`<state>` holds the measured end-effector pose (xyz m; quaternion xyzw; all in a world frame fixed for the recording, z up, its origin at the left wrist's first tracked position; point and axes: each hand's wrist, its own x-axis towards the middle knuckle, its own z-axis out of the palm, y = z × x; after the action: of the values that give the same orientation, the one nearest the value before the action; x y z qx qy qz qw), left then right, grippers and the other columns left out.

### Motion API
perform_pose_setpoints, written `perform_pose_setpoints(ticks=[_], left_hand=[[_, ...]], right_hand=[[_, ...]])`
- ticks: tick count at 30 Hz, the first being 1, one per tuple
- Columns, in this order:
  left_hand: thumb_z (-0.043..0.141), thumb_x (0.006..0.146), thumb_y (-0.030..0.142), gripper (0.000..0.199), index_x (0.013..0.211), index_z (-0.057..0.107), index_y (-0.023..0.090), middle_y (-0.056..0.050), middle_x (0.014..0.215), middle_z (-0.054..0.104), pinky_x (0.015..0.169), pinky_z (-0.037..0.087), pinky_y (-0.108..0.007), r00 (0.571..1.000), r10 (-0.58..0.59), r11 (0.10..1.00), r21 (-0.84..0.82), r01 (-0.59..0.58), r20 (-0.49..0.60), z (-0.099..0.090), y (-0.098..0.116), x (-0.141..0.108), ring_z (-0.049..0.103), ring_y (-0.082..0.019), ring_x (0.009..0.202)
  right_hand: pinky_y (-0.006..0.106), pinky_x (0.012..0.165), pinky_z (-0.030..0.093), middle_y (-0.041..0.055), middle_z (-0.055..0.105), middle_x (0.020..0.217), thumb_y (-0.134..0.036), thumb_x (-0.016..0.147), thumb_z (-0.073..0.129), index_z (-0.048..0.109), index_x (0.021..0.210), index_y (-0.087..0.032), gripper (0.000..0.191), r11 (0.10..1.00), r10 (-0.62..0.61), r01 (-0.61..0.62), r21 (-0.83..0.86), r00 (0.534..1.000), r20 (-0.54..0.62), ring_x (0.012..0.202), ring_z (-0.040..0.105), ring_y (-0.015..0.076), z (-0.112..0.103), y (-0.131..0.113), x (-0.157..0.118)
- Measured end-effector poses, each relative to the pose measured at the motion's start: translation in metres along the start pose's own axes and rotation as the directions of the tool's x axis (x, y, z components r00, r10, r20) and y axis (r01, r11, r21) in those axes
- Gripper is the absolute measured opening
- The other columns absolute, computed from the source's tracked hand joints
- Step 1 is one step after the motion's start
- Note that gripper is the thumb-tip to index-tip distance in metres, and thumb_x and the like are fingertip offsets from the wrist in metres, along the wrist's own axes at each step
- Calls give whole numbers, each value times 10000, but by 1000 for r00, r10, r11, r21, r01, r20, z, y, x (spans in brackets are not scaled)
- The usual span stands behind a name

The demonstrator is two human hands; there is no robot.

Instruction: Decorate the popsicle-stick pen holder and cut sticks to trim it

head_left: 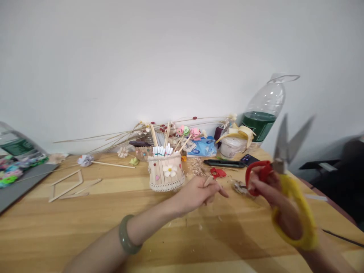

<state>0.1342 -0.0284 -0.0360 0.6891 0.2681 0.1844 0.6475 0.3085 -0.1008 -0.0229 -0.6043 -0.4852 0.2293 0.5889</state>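
Note:
My right hand [267,185] has its fingers through the handles of a large pair of scissors [282,167], one loop red and the other yellow. The blades point up and stand apart, with nothing between them. Over the middle of the table, my left hand [196,193] is closed around a short piece of wooden craft stick [209,181]; only its end shows. A green bangle [125,235] circles the left wrist. Just beyond that hand stands a pen holder [166,174] made of craft sticks, trimmed with lace and a white flower, with white-capped pens and sticks inside.
Several craft sticks [66,185] lie at the left. Behind are a paper flower on a stick [85,160], a blue tissue pack [203,147], a banana peel [239,133] and a large bottle [263,110]. A dark utility knife [224,163] and red scraps [218,173] lie near wood shavings [196,167].

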Motion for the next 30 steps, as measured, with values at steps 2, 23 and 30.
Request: perform_pose_setpoints(ticks=[2, 23, 30], left_hand=[[487, 837, 296, 269, 829, 676, 105, 82, 420, 352, 396, 141, -214, 991, -75, 978, -185, 94, 108, 1, 0, 2, 231, -48, 373], [530, 837, 317, 381, 1162, 558, 121, 29, 551, 549, 372, 74, -201, 975, 36, 896, -439, 67, 221, -26, 5, -3, 188, -12, 344], [480, 881, 323, 457, 1310, 453, 167, 31, 601, 576, 385, 130, -207, 977, 93, 960, -278, -37, 192, -26, -1, -5, 215, -23, 367]], right_hand=[[277, 490, 427, 15, 555, 662, -480, 652, 663, 548, 763, -214, 311, 996, 14, -5, -93, 995, 94, 563, 501, 165, 9, 1, -6], [244, 484, 491, -1, 589, 631, -371, 650, 727, 551, 768, -211, 265, 990, -128, 138, -25, 963, 236, 514, 542, 144, 49, -13, -6], [282, 587, 495, 14, 590, 736, -407, 653, 732, 474, 835, -222, 365, 995, -87, 86, 45, 996, 29, 666, 595, 184, 51, 12, 9]])
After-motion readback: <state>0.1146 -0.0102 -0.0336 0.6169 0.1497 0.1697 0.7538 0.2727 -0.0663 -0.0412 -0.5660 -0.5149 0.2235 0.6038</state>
